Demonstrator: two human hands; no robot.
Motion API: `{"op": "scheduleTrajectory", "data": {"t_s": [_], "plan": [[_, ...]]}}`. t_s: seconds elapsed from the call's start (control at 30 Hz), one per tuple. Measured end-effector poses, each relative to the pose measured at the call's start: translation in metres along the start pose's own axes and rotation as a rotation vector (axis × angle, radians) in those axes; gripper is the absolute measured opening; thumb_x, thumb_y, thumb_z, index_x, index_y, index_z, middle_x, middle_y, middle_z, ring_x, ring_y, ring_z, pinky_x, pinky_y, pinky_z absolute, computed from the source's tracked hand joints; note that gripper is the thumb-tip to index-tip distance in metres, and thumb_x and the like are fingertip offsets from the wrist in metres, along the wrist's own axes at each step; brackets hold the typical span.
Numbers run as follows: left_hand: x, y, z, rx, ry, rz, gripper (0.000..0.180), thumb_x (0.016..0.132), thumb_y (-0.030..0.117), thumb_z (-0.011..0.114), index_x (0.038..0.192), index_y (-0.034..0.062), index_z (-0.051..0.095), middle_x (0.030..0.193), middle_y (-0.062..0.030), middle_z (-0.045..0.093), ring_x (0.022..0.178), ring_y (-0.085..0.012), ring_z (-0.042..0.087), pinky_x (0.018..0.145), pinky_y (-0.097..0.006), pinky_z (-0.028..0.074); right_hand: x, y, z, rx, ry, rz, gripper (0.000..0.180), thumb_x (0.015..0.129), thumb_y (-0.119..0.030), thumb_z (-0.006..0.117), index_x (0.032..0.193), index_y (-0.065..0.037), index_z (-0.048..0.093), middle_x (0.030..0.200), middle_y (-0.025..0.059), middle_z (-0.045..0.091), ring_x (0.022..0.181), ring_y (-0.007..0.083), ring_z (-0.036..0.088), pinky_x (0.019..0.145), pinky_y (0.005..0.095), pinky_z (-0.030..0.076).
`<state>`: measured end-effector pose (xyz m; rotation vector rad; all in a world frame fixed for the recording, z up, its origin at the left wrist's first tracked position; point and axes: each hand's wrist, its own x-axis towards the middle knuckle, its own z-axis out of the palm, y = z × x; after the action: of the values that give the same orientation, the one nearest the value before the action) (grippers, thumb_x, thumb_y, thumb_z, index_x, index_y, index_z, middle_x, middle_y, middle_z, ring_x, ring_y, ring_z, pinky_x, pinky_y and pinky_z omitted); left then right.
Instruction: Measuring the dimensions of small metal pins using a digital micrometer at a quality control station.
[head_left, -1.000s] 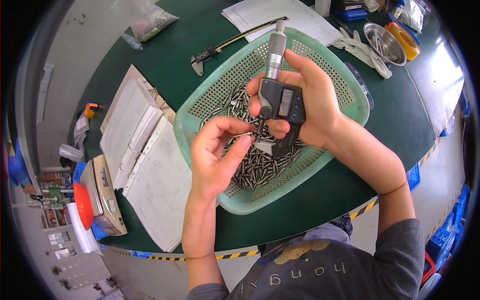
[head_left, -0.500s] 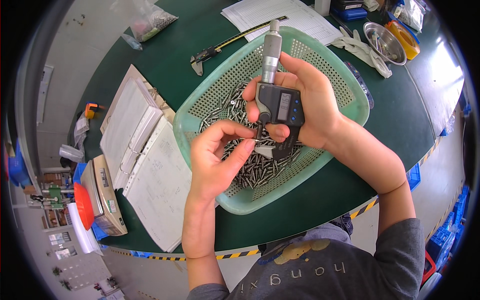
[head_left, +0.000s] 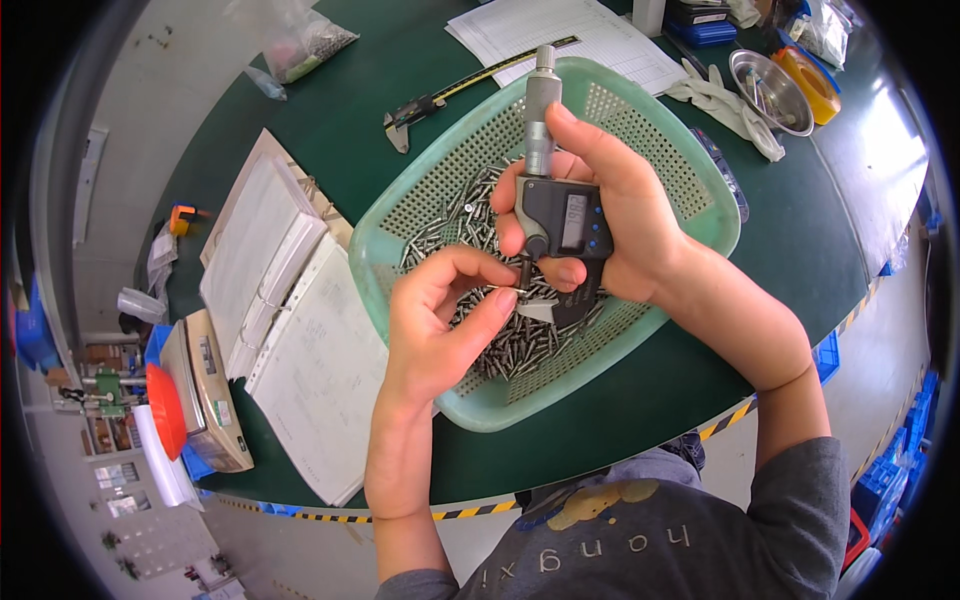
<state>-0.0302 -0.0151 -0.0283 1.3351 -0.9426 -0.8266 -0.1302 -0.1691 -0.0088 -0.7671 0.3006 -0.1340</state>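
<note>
My right hand [head_left: 636,225] is wrapped round a digital micrometer [head_left: 549,205] with a silver thimble and a small grey display, its thumb up against the thimble. The micrometer is held over a pale green perforated plastic basket [head_left: 470,408]. In the basket lies a heap of small metal pins [head_left: 520,350]. My left hand [head_left: 432,315] pinches a small thin metal pin [head_left: 514,291] between thumb and forefinger, at the gap between the micrometer's spindle and anvil. The fingertips cover most of that pin; whether both jaws touch it I cannot tell.
Left of the basket are an open ring binder [head_left: 315,370] and a beige scale [head_left: 205,390]. Beyond lie a caliper [head_left: 440,97], paper sheets [head_left: 580,35] and a bag of small parts [head_left: 315,45]. White gloves [head_left: 735,110] and a metal bowl [head_left: 765,95] are at far right.
Both hands, the micrometer and the pin have shifted slightly toward me and to the right. My right thumb has slid a little along the thimble.
</note>
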Motion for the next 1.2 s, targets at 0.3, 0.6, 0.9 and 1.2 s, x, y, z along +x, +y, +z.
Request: {"op": "scheduleTrajectory", "data": {"t_s": [0.3,0.6,0.9,1.2], "plan": [[0.0,-0.001,-0.002,-0.151,0.005,-0.104,0.016,0.079,0.002,0.061,0.092,-0.0019,0.052,0.088,-0.0061,0.057,0.083,-0.0097,0.054,0.073,-0.021,0.044,0.001,0.002,-0.002,0.006,-0.024,0.001,0.06,0.087,-0.053,0.029,0.088,0.001,0.054,0.067,0.0135,0.057,0.041,0.0136,0.045,0.035,0.0221,0.035],[0.0,0.002,-0.001,-0.184,0.025,-0.075,0.023,0.074,-0.002,0.063,0.094,-0.0019,0.05,0.089,-0.008,0.057,0.085,-0.0127,0.055,0.078,-0.025,0.045,0.002,0.001,-0.003,0.104,-0.04,0.048,0.062,0.087,-0.053,0.026,0.089,0.002,0.054,0.068,0.0138,0.057,0.039,0.0144,0.044,0.036,0.0235,0.036],[-0.001,0.002,0.0,-0.164,0.013,-0.065,0.022,0.074,-0.003,0.062,0.093,-0.0012,0.051,0.089,-0.0075,0.057,0.085,-0.0128,0.055,0.079,-0.026,0.044,0.0,0.0,0.001,0.017,-0.002,0.044,0.061,0.083,-0.057,0.034,0.084,0.0,0.056,0.066,0.0121,0.057,0.042,0.0123,0.047,0.034,0.0215,0.035],[0.008,0.006,-0.017,0.957,0.266,0.164,0.012,0.073,0.0,0.059,0.085,0.0016,0.058,0.081,-0.0078,0.058,0.078,-0.0221,0.058,0.071,-0.029,0.044,0.001,0.002,-0.002,-0.042,0.047,-0.118,0.066,0.084,-0.062,0.03,0.085,-0.001,0.055,0.067,0.0114,0.057,0.04,0.0121,0.044,0.037,0.0217,0.035]]}}
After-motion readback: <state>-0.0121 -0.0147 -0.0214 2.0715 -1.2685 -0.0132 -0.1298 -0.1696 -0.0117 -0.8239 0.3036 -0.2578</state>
